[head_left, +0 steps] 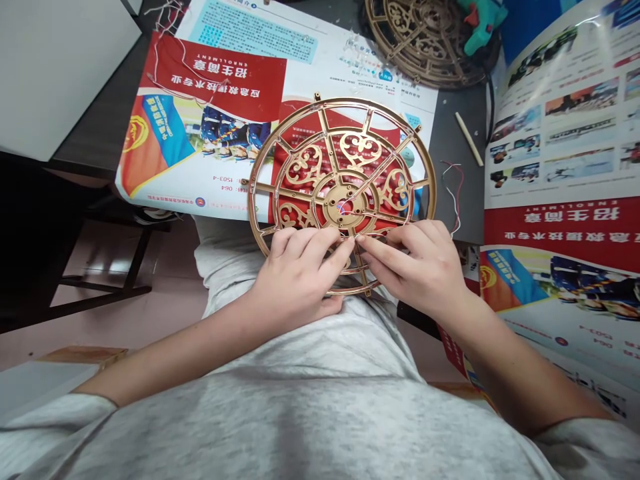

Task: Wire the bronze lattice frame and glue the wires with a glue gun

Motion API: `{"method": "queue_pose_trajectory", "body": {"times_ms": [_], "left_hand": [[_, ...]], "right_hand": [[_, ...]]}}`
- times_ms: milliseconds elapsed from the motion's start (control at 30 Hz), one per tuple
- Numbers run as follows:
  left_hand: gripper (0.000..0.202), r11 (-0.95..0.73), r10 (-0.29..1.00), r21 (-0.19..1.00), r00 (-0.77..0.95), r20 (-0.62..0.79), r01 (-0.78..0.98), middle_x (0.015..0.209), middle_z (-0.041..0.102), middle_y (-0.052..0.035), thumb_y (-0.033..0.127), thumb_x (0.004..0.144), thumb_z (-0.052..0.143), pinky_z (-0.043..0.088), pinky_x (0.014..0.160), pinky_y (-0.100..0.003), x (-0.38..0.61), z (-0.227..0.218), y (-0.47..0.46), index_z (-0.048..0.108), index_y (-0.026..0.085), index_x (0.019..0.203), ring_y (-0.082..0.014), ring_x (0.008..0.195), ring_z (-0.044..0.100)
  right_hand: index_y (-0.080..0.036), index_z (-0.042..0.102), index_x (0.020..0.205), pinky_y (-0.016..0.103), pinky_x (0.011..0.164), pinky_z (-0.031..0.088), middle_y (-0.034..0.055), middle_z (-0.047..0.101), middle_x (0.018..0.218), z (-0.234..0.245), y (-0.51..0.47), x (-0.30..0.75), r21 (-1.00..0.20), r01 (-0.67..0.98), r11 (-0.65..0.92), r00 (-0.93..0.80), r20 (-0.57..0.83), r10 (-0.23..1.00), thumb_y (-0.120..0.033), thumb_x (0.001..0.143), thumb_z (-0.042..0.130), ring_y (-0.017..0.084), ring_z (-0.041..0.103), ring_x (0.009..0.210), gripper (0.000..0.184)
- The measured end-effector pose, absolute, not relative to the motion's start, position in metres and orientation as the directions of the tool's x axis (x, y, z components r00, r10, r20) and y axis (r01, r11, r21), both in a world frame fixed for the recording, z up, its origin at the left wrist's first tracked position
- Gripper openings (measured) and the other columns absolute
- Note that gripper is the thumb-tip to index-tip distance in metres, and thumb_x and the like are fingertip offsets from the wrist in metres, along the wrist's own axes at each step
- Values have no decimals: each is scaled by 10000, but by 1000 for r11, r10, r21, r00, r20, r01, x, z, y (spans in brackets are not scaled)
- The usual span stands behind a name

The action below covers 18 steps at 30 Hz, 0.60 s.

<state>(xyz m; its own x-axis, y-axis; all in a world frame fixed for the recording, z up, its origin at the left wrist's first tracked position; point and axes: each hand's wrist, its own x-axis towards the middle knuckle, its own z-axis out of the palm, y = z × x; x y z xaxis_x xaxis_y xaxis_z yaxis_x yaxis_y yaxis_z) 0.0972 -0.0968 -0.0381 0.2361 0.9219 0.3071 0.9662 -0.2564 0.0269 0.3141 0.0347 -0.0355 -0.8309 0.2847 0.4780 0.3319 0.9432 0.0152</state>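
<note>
- The single head view looks from above the person's own shirt (310, 413), facing forward and steeply down.
- It sits near: the shirt fills the lower edge, and left hand (300, 267), right hand (423, 263) and round frame (333, 204) come mid-view.
- The surface (445, 143) spreads beyond them, toward the top edge.

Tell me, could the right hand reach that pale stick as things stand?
Probably yes. The right hand is busy at the gold frame, but the pale stick lies uncovered on the dark table beyond it; only thin red and white wires lie near the way.
</note>
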Motion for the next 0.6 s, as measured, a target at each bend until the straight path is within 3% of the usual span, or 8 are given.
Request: {"method": "queue_pose_trajectory", "body": {"times_ms": [267, 433, 600], "left_hand": [[696, -245, 923, -22, 240, 300, 969, 1443, 515, -68, 525, 867, 633, 259, 1067, -403, 97, -36, -98, 508, 245, 1493, -206, 1246, 411], [555, -195, 922, -71, 207, 328, 978, 1432, 535, -46, 361, 913, 595, 233, 1078, -418, 94, -41, -101, 541, 303, 1463, -198, 1259, 403], [576, -213, 923, -18, 207, 325, 977, 1431, 531, -60, 441, 927, 603, 224, 1102, -422, 89, -46, -99, 519, 322, 1484, -206, 1297, 402]], "right_hand": [[-254, 728, 1239, 341, 756, 370, 32, 638, 828, -36, 33, 313, 46, 333, 942, -830, 487, 270, -287, 882, 744, 179, 498, 798, 359], [-275, 749, 1194, 344, 734, 337, 18, 628, 779, -35, 34, 310, 109, 355, 929, -829, 496, 259, -286, 871, 756, 178, 479, 778, 323], [-281, 766, 1120, 341, 728, 330, 12, 617, 761, -32, 36, 308, 127, 361, 924, -827, 502, 253, -300, 889, 735, 171, 476, 765, 234]]}}
